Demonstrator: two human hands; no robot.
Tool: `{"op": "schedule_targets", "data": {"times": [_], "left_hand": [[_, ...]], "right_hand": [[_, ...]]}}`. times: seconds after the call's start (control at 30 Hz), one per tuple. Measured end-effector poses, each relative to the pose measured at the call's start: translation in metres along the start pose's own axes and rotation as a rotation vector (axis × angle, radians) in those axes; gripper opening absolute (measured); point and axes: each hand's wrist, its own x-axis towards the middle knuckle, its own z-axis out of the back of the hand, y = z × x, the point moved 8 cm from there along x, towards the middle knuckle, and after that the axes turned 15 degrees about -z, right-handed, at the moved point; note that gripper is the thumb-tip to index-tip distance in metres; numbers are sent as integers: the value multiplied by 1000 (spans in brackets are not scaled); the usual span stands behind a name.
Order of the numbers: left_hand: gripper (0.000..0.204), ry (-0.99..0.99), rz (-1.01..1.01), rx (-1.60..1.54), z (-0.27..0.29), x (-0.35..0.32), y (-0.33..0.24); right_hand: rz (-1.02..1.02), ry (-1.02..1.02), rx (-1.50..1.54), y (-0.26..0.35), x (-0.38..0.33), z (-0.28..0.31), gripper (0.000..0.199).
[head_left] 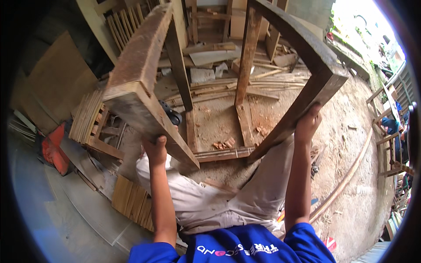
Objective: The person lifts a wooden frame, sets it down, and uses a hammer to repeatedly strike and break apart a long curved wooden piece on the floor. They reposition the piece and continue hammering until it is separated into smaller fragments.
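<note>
A brown wooden frame (302,101), like the frame of a small table or stool, stands tilted between my legs, and my two hands hold it. My left hand (155,150) grips the lower edge of its left leg, thumb up, the other fingers hidden behind the wood. My right hand (309,122) is wrapped round the outer side of the right leg. A crossbar (223,154) joins the two sides low down near my knees. Just behind the left leg shows a dark rounded object (172,115) that I cannot make out.
Thin wooden strips (210,90) and shavings (226,143) lie on the dirt floor beyond and inside the frame. Slatted wood pieces (85,116) and a red object (56,149) are at my left. A long pole (342,186) lies on my right. Wooden racks (127,24) stand behind.
</note>
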Motion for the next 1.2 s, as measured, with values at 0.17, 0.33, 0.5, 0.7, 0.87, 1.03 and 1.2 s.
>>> {"op": "schedule_targets", "data": {"times": [0.17, 0.33, 0.5, 0.7, 0.87, 1.03, 1.2], "left_hand": [[105, 9, 17, -20, 4, -10, 18], [111, 218, 59, -157, 26, 0, 50], [93, 7, 24, -329, 56, 13, 22], [83, -110, -45, -361, 62, 27, -12], [89, -148, 84, -198, 38, -2, 22], [73, -20, -45, 80, 19, -12, 23], [80, -113, -75, 136, 20, -18, 19]], "right_hand": [[-40, 72, -28, -8, 3, 2, 66], [-214, 100, 36, -15, 14, 10, 73], [-363, 63, 462, -35, 16, 36, 81], [-591, -84, 425, -97, -34, 40, 85], [-267, 115, 372, -87, -31, 24, 70], [-80, 360, 29, -81, -30, 2, 56], [-59, 142, -19, -84, -36, 12, 63]]}}
